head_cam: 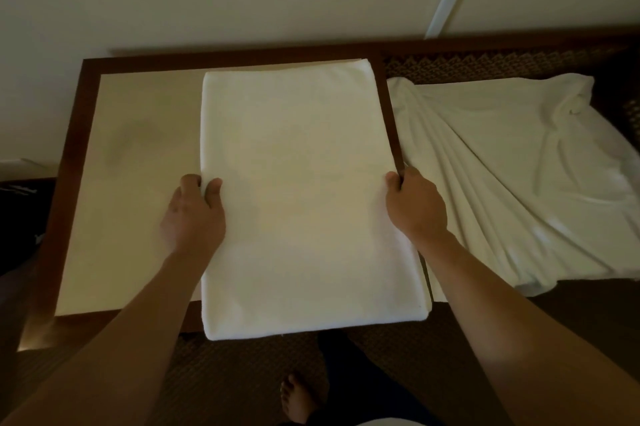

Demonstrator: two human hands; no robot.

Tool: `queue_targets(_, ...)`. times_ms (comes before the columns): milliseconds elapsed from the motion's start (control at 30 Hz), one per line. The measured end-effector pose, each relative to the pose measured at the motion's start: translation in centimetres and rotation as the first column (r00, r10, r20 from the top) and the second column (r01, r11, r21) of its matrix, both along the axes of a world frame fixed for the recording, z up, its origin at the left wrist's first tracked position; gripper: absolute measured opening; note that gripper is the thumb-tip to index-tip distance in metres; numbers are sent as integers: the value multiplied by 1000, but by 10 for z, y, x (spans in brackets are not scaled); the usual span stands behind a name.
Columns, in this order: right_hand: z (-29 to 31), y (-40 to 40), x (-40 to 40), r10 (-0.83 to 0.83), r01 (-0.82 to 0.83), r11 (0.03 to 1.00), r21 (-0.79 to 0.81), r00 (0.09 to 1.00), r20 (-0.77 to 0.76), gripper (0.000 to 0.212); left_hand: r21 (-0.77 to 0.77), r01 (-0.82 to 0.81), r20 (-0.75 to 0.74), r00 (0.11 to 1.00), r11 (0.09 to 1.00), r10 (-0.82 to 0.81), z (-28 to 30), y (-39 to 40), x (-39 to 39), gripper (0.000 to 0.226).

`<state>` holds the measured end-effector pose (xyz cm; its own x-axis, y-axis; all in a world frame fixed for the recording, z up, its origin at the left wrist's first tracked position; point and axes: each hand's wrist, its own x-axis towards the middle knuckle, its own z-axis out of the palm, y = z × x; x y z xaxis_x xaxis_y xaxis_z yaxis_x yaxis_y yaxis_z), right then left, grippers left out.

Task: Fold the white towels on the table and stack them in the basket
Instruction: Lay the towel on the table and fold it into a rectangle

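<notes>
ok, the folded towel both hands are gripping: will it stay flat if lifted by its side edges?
Probably not: the folded towel is soft layered cloth, so its middle would likely sag between the left hand and right hand. Its near end overhangs the table, so it may droop.

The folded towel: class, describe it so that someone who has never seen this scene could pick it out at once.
Find the dark-framed table with the pale top. On its right half lies the folded towel, a flat, smooth white rectangle gripped at its side edges by the left hand and right hand. The other towel, further right, is rumpled and unfolded.
</notes>
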<state>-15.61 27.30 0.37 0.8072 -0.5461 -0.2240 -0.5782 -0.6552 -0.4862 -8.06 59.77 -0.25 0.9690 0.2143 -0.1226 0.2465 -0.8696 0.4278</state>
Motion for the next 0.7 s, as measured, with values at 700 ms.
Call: queue_targets(700, -12, -20, 114, 41, -27, 994, -103, 989, 142, 39, -75, -62, 35, 997, 995, 64, 4, -28, 98, 51)
